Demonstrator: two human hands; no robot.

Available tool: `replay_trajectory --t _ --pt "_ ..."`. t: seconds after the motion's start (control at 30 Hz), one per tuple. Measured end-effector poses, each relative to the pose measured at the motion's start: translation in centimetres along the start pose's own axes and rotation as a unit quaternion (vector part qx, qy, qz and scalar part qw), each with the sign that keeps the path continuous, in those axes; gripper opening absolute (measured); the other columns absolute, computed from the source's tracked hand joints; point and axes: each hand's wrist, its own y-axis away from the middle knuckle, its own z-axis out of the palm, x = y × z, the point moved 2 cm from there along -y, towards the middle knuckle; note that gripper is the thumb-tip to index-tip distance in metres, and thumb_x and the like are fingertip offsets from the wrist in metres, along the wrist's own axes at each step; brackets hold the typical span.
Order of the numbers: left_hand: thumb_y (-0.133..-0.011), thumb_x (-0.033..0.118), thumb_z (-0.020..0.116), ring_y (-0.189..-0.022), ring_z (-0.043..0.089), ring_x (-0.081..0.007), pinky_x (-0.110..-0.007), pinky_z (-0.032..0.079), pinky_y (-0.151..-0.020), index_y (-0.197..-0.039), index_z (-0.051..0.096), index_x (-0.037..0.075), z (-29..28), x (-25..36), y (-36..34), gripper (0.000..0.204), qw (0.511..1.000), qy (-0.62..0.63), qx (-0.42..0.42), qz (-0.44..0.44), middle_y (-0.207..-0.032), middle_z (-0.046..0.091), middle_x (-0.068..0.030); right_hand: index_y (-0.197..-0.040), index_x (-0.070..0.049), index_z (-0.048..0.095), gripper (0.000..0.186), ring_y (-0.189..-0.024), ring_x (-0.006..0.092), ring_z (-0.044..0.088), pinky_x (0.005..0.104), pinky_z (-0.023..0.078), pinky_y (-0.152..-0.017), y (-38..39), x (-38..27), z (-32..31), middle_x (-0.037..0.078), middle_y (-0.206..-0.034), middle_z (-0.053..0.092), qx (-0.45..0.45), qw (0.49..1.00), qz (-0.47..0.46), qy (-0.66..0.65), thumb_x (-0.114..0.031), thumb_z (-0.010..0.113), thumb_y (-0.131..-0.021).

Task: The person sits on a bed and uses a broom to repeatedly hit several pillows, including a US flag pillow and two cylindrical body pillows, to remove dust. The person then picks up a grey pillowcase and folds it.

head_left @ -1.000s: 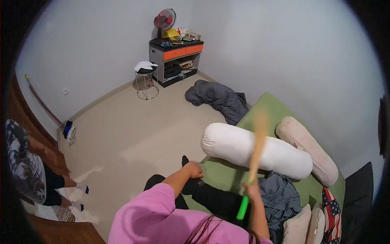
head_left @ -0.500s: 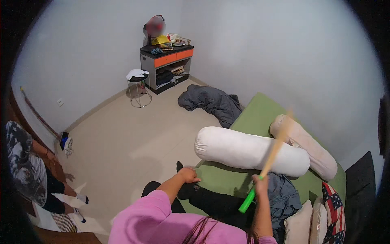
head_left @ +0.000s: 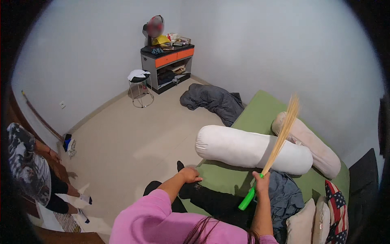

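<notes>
1. Straw-coloured bristle broom with a green tubular handle (head_left: 280, 141): raised diagonally in front of the long white fabric bolster (head_left: 231, 145), bristles pointing far and right, above the green mattress (head_left: 221, 175).
2. Right hand (head_left: 262, 183): wrapped around the upper handle, where the bristles begin.
3. Left hand (head_left: 190, 175): at the mattress's left edge, fingers extended, nothing seen in it; contact unclear.
4. Handling, as judged: keep the grip firm, the bristles bunched, strokes low and even, clear of the crumpled grey-blue cloth (head_left: 286, 193).
5. Grey cabinet with black top (head_left: 149, 68), far: open compartment holding dark cloth (head_left: 165, 77) and a brownish item, indistinct; two orange drawers (head_left: 165, 60) shut, contents hidden.
</notes>
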Motion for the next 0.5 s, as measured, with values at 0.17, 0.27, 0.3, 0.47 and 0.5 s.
replay_trajectory --t 0.17,0.27,0.3,0.47,0.5 --pt "-0.079 0.056 0.032 -0.083 0.054 -0.0335 -0.042 0.041 -0.076 -0.081 0.061 0.004 -1.9 1.0 0.9 0.059 0.993 0.024 -0.092 -0.070 -0.086 0.058 -0.0175 -0.098 0.002 0.038 0.051 -0.064 0.0268 0.056 0.0337 0.044 -0.056 4.2 0.4 4.0 0.018 -0.078 0.054 -0.140 0.960 -0.013 0.242 -0.025 0.066 -0.065" --pt "-0.080 0.055 0.031 -0.083 0.054 -0.0334 -0.042 0.041 -0.076 -0.081 0.060 0.003 -1.2 0.5 0.8 0.060 0.993 0.011 -0.094 -0.076 -0.086 0.058 -0.0175 -0.097 0.002 0.042 0.047 -0.061 0.0224 0.054 0.0315 0.043 -0.054 5.4 -2.2 3.3 0.011 -0.069 0.053 -0.220 0.959 -0.047 0.173 -0.021 0.066 -0.064" --pt "-0.080 0.055 0.031 -0.083 0.054 -0.0335 -0.042 0.041 -0.076 -0.081 0.060 0.002 -1.0 0.2 0.8 0.061 0.994 0.005 -0.083 -0.075 -0.086 0.058 -0.0175 -0.097 0.001 0.043 0.044 -0.059 0.0196 0.052 0.0303 0.042 -0.053 5.3 -3.5 2.4 0.009 -0.068 0.052 -0.232 0.965 -0.022 0.117 -0.018 0.066 -0.064" --pt "-0.080 0.056 0.031 -0.076 0.055 -0.0343 -0.042 0.043 -0.071 -0.074 0.059 0.001 -0.1 -0.4 0.8 0.063 0.999 0.005 0.051 0.015 -0.077 0.058 -0.0183 -0.096 -0.002 0.041 0.045 -0.057 0.0175 0.051 0.0307 0.042 -0.052 2.4 -3.3 -1.0 0.009 -0.069 0.053 -0.035 0.999 0.012 -0.041 -0.018 0.067 -0.063" --pt "-0.080 0.056 0.031 -0.076 0.055 -0.0343 -0.042 0.043 -0.070 -0.073 0.059 0.001 0.0 -0.4 0.9 0.062 0.999 0.001 0.043 0.007 -0.077 0.058 -0.0182 -0.096 -0.002 0.040 0.046 -0.058 0.0186 0.051 0.0316 0.042 -0.053 2.1 -2.7 -0.8 0.009 -0.069 0.053 -0.021 0.999 0.022 -0.031 -0.019 0.067 -0.063"
